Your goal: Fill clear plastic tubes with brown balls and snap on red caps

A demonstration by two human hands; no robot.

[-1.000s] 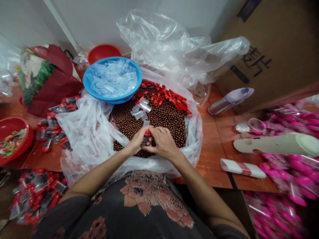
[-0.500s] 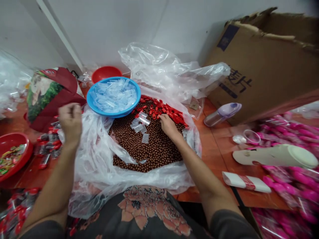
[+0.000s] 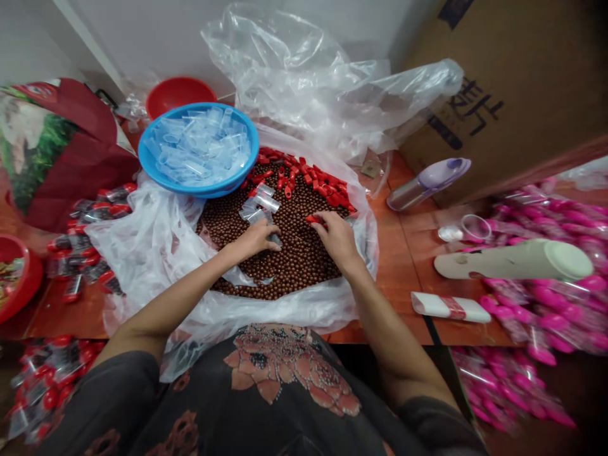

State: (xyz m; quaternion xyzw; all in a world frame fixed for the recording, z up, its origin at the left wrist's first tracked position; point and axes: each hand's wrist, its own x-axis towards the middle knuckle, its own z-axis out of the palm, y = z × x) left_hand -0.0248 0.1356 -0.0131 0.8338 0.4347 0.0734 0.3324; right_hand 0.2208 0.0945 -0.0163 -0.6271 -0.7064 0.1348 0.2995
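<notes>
**"Where's the work sitting?"**

"On a wide heap of brown beads (image 3: 289, 259) in a plastic sheet (image 3: 128, 247), with red caps (image 3: 304, 180) along its far side and a few clear sleeves (image 3: 259, 202) on top."

**"And the fingers?"**

"The right hand (image 3: 338, 237) is loosely curled, its fingertips (image 3: 323, 221) at a red cap (image 3: 313, 219). The left hand (image 3: 256, 239) is stretched out beside a clear sleeve (image 3: 274, 239). I can't tell whether either has hold."

**"How much is done?"**

"Red-capped packets (image 3: 90, 244) lie on the table's left. The blue basin (image 3: 199, 190) remains full of sleeves, and the beads and caps remain plentiful."
</notes>
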